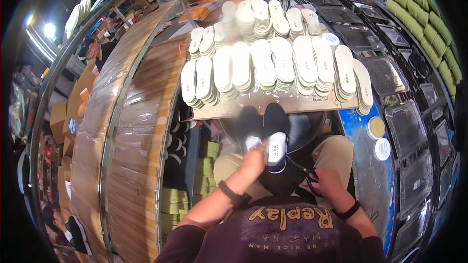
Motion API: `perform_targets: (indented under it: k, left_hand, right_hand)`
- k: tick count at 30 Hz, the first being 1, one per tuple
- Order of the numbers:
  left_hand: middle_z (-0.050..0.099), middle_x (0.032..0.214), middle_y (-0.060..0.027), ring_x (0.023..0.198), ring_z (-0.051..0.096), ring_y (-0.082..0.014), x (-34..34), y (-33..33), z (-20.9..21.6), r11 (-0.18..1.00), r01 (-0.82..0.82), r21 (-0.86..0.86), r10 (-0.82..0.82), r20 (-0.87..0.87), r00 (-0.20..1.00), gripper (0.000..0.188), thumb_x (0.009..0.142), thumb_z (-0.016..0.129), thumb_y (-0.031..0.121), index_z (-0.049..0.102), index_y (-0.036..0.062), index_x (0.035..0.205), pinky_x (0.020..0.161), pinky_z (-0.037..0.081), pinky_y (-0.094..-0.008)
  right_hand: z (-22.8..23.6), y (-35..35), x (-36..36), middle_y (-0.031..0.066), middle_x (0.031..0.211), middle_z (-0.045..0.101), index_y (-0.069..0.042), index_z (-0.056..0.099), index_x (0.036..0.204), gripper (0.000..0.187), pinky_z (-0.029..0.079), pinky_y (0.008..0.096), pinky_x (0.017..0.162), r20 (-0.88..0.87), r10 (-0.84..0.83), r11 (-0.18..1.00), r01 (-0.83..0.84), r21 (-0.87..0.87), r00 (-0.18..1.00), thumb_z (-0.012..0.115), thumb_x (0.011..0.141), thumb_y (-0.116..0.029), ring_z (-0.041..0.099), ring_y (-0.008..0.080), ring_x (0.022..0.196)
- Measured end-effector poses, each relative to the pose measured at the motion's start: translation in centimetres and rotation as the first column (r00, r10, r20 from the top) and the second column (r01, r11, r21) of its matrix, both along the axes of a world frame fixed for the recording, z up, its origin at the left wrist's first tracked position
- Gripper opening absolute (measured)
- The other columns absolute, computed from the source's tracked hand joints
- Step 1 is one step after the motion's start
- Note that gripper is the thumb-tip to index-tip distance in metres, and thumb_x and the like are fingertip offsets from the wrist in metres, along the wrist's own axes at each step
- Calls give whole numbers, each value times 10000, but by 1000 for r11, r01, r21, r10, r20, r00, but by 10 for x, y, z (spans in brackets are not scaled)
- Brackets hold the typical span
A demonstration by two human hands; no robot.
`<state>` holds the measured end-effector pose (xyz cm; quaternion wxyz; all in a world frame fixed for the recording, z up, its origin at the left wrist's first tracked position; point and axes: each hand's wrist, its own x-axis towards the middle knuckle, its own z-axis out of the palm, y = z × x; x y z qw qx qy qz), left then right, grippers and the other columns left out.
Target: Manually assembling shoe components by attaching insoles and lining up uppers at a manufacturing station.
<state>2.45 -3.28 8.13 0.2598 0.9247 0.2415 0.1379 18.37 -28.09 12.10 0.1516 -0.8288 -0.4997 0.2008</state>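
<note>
Looking down, we see 2 black slip-on shoes side by side between our knees, toes pointing away from us and heels toward us. The right shoe (275,118) shows a white insole (276,144) with dark print; the left shoe (247,125) is partly blurred, with white showing inside it too. Our left hand (254,161) is at the heel end of the pair, its fingers bent and bunched; blur keeps us from telling exactly what they pinch. Our right hand (325,183) has its fingers curled around the handles of dark scissors (306,170), whose blades point up and left toward the right shoe's heel; we cannot tell whether the blades are apart. Just beyond the toes, a board (208,111) bears rows of stacked pale insoles (263,65). To its right, a yellow-topped tub (376,128) and a white lid (382,149) sit on a blue bench (374,185), near a rack of dark trays (408,122).
</note>
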Motion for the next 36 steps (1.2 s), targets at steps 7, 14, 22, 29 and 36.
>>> perform_targets:
  k: [7,14,22,29,36]
  left_hand:
    - [626,755,-150,718,627,-325,-14,-36,19,961,214,172,-166,-257,952,433,726,724,450,647,40,846,639,505,-411]
    - [578,654,-67,631,595,-258,-142,29,75,868,-148,473,153,29,988,342,621,800,397,664,116,760,560,478,-377]
    - [594,1115,-240,1103,523,-387,-532,85,78,289,-777,559,955,-221,196,611,683,769,454,640,57,1130,957,407,-462]
    - [559,1280,-185,1203,513,-333,-736,31,89,68,-726,685,898,-358,-254,489,885,559,333,552,28,1268,1046,375,-425]
    - [608,1175,-186,1092,577,-332,-545,183,30,285,-845,453,955,-206,211,348,913,510,228,603,3,1162,968,433,-409]
  right_hand:
    - [-1,-1,-6,135,684,626,-58,614,778,527,481,445,618,-35,-78,995,80,66,996,733,694,-564,629,361,688]
    - [4,2,-2,158,673,614,-27,583,754,477,458,434,584,23,-82,990,79,115,996,787,670,-451,607,371,651]
    - [-18,19,-5,150,671,619,-47,575,765,528,466,454,593,60,49,997,-52,54,997,755,682,-536,614,377,657]
    - [-13,11,6,166,714,630,-57,583,788,542,479,470,624,48,40,999,-39,-18,998,682,734,-588,625,380,709]
    - [-5,-2,27,153,801,649,-66,613,858,337,481,470,676,16,-133,985,130,110,991,696,762,-378,626,380,790]
